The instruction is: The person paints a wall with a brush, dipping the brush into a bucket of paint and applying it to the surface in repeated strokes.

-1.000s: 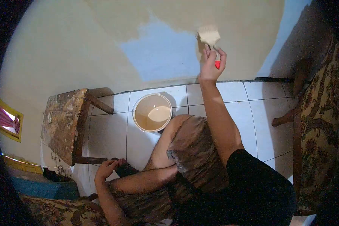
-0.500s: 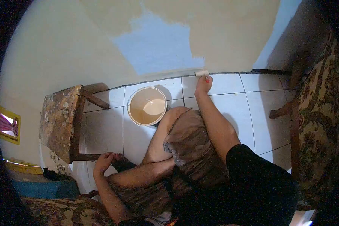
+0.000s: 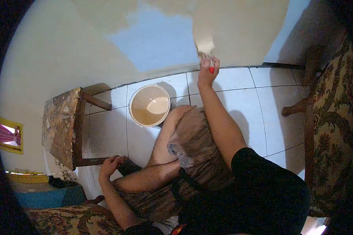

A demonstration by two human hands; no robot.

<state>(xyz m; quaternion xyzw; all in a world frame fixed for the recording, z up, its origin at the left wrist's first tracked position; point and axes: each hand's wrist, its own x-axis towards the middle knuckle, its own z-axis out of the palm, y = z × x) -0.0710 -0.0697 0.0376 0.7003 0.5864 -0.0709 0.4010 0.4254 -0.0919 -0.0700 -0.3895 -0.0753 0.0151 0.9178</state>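
Note:
My right hand [image 3: 208, 72] grips a paintbrush [image 3: 205, 52] by its red handle. The brush head presses against the wall [image 3: 239, 39] just above the floor, at the right edge of an unpainted light-blue patch [image 3: 161, 41]. Fresh, paler beige paint shows above the bristles. Down at the left, my left hand [image 3: 110, 166] rests by my foot and a stool leg, its fingers curled together; whether they hold anything is hidden. A round bucket [image 3: 132, 113] with beige paint inside stands on the tiles between the stool and my knee.
A worn, paint-spattered wooden stool [image 3: 62, 125] stands left of the bucket. On the right is a patterned upholstered chair [image 3: 333, 129] with wooden legs. White floor tiles [image 3: 235, 80] meet the wall. A blue object [image 3: 53, 196] lies at lower left.
My right hand has moved up from the floor edge, bringing the brush onto the wall beside the blue patch. My left hand stays by my foot. The view has shifted slightly.

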